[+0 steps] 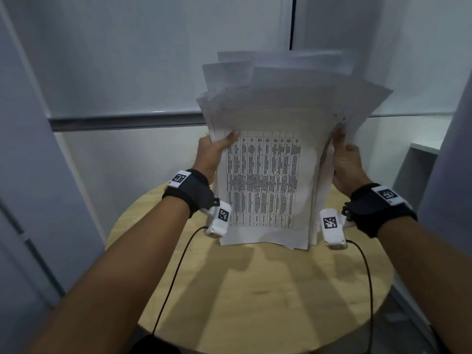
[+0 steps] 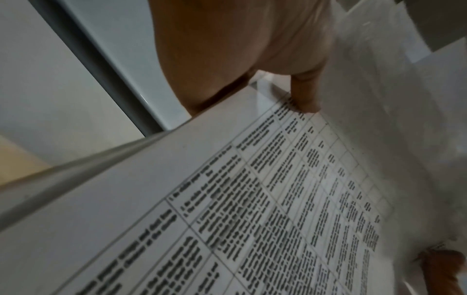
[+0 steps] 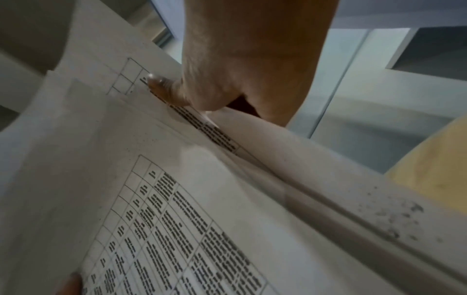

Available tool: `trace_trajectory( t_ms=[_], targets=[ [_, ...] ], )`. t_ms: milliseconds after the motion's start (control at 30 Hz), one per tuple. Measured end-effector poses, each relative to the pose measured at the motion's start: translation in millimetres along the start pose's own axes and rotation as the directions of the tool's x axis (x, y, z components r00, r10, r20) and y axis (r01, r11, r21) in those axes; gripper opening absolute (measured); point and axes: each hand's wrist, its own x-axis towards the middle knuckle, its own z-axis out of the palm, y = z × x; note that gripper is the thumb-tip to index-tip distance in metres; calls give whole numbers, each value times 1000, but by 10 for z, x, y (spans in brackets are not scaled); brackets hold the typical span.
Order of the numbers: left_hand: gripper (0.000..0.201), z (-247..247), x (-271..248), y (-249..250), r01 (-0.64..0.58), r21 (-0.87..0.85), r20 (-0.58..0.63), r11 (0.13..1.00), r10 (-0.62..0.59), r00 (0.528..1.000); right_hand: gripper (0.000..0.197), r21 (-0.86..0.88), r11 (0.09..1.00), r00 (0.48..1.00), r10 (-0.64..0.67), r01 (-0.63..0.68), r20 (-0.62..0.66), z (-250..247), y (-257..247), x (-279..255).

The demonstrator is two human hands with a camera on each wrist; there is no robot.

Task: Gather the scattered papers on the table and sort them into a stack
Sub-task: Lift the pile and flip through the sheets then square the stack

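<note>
Pale wall panels (image 1: 127,60) with a grey rail (image 1: 122,121) across them stand behind a round wooden table (image 1: 255,290). Over the table the person holds the papers (image 1: 281,106) upright as one loose bundle, facing them. The front sheet carries a printed grid of small text, too blurred to read. The tops of the sheets are uneven, fanning out to the left and right at different heights, while the lower edges sit closer together, low over the tabletop. I cannot tell whether they touch the wood. The left hand (image 1: 212,154) grips the bundle at its left edge, about halfway up. Its thumb lies flat across the front sheet and its fingers go round behind, out of sight. The right hand (image 1: 347,162) grips the right edge at much the same height, thumb pressed on the face of the sheets and fingers hidden at the back. On that side the sheets bow and gape a little, as the right wrist view shows. Each wrist wears a black strap (image 1: 194,190) with a white camera (image 1: 218,221) hanging under it, just beside the lower part of the papers. A thin black cable (image 1: 173,277) trails from each camera down across the table towards the person.
</note>
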Motion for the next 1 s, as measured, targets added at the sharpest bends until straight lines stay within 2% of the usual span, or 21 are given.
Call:
trace_trajectory(
  t_ms=[67,167,233,267,367,467,500,600,733,767,833,867,933,1000],
  targets=[
    [79,-16,4,-2,17,-9,9,1000,-17,1000,67,-33,999,999,-37,37,5,-47,39,59],
    [75,-43,17,10,52,-15,36,999,-51,998,75,-81,994,997,-79,79,6,-97,83,136],
    [81,-27,7,18,38,12,79,999,-39,996,85,-119,992,999,-42,45,22,-36,38,86],
    [87,-8,1,17,22,28,98,999,-25,995,82,-141,988,997,-49,58,67,5,15,37],
    [98,45,-1,23,-24,41,121,999,19,993,51,-190,970,977,-118,151,177,120,-53,-84],
    [93,67,-26,50,-54,19,113,998,51,992,32,-151,971,972,-158,185,174,191,-76,-86],
    [91,66,-26,61,-51,17,89,999,49,995,35,-128,973,971,-169,192,171,212,-106,-105],
    [76,117,-12,184,-71,-9,-11,997,71,997,61,-68,974,969,-207,217,133,297,-256,-80],
    [62,244,34,471,-121,-43,-115,992,115,987,76,-6,968,966,-251,252,62,401,-539,-69],
    [66,288,49,515,-130,-39,-155,991,123,980,74,-15,962,961,-273,274,31,423,-611,-88],
    [85,349,79,528,-144,-21,-212,989,137,968,67,-32,953,953,-302,301,-30,476,-695,-119],
    [77,369,93,499,-150,-13,-235,989,143,961,65,-33,950,948,-313,312,-61,514,-700,-132],
    [42,414,79,428,-126,19,-314,992,125,941,56,-78,944,939,-328,321,-104,611,-684,-194],
    [30,511,9,371,-85,65,-342,994,102,934,41,-128,938,934,-337,322,-121,709,-618,-210]
  ],
)
